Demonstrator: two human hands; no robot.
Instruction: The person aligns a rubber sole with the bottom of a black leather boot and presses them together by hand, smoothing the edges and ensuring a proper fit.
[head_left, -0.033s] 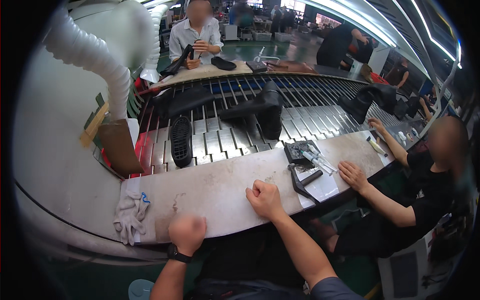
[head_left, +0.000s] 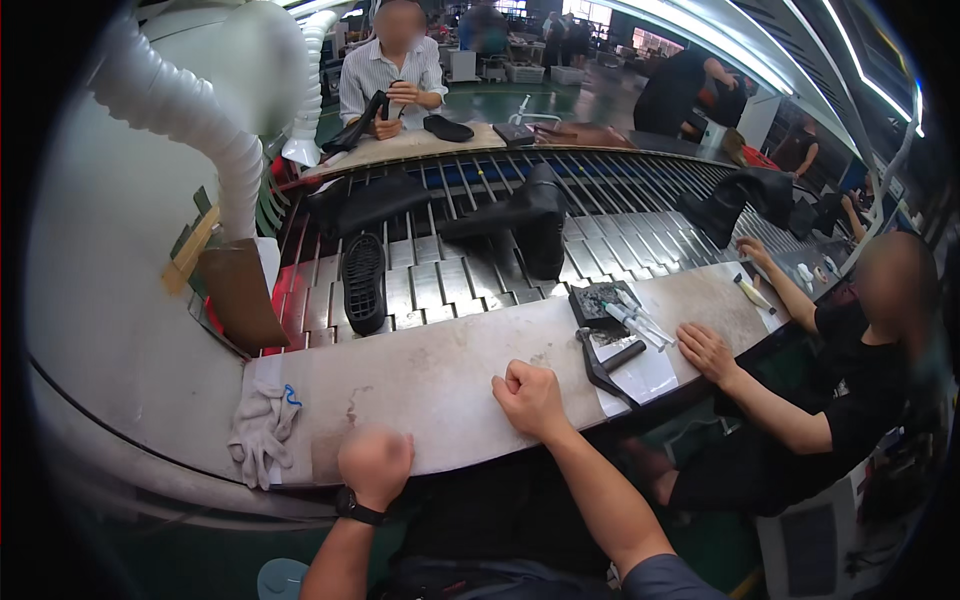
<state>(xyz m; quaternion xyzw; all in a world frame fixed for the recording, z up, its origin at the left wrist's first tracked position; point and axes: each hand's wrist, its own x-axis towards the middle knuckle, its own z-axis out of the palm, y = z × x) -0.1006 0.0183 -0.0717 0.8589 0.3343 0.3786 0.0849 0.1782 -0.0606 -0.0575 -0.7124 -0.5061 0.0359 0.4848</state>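
Note:
My left hand (head_left: 376,468), with a dark watch on its wrist, rests on the near edge of the pale work board (head_left: 440,400). Its outline is a rounded fist, partly blurred, and nothing sticks out of it. Farther right, my right hand (head_left: 530,399) lies on the same board, curled into a fist with nothing visible in it. A black-handled hammer (head_left: 606,366) lies to the right of that fist, partly on a white sheet (head_left: 645,378). Several syringe-like white tubes (head_left: 640,323) lie beside a dark block (head_left: 597,303). Left of my left hand are pale work gloves (head_left: 263,432).
Past the board runs a slatted metal conveyor (head_left: 440,285) bearing black boots (head_left: 540,225) and a black sole (head_left: 363,284). A co-worker (head_left: 850,350) sits at right, one hand on the board. Another person (head_left: 390,75) opposite holds a black boot. A ribbed white duct (head_left: 190,115) hangs at left.

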